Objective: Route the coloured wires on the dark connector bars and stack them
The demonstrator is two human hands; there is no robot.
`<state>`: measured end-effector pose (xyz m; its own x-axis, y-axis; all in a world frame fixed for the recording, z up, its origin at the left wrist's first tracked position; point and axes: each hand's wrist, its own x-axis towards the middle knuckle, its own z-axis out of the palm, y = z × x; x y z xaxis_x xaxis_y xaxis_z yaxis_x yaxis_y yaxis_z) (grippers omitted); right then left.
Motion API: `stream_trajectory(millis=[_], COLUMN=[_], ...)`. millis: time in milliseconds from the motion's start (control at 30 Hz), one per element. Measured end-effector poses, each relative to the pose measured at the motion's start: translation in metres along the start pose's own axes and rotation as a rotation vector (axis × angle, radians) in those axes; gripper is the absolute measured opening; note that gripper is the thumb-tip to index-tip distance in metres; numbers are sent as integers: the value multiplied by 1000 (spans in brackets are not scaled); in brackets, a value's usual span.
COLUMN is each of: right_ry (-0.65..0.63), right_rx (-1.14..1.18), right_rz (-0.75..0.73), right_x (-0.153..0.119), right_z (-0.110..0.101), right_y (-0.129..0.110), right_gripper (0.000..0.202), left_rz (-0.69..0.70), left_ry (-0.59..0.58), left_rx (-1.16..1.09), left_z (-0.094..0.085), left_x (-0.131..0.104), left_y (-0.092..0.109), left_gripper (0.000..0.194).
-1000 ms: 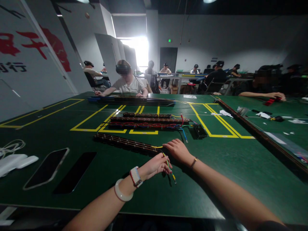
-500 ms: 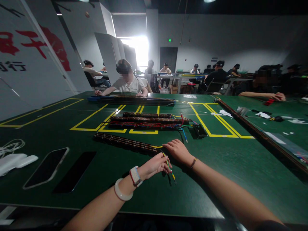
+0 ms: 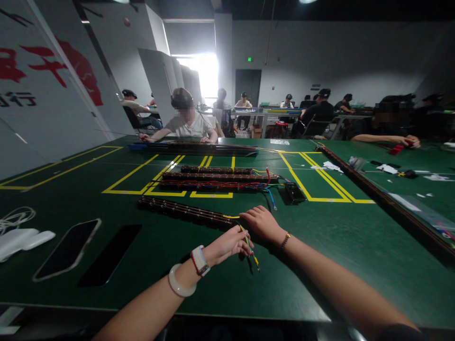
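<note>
A long dark strip with copper-coloured lines lies slantwise on the green table, wires coming from its right end. My left hand is closed on a yellow-green wire, whose end with a small metal tip sticks out below the fingers. Just above and to the right, my right hand is closed at the end of a yellow wire that leaves the strip. Its fingertips pinch there, partly hidden by the hand itself.
Beyond the hands lie more dark strips with red and blue wires, beside a small black box. Two phones and a white charger sit at left. A long dark bar runs along the right. A co-worker sits opposite.
Both hands keep the same hold on the wires. The view has shifted very slightly; nothing on the table has visibly moved.
</note>
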<state>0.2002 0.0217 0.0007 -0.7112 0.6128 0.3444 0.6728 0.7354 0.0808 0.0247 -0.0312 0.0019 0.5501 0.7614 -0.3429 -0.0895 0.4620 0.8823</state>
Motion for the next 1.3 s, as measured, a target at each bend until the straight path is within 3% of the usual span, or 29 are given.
stream_trajectory(millis=[400,833,1300], right_ry=[6,90,-3], right_rx=[8,34,10], right_rz=[-11,-34,79], right_x=[-1,-3,-5], right_z=[-1,0,1], right_y=[-1,-5,-6], right_gripper=[24,24,29], left_rz=[6,0,10], left_ry=[-13,-9,-15], left_rx=[1,4,11], left_z=[-3,-1,-3], left_x=[3,3,3], left_y=[-3,-3,-3], left_gripper=[29,14,29])
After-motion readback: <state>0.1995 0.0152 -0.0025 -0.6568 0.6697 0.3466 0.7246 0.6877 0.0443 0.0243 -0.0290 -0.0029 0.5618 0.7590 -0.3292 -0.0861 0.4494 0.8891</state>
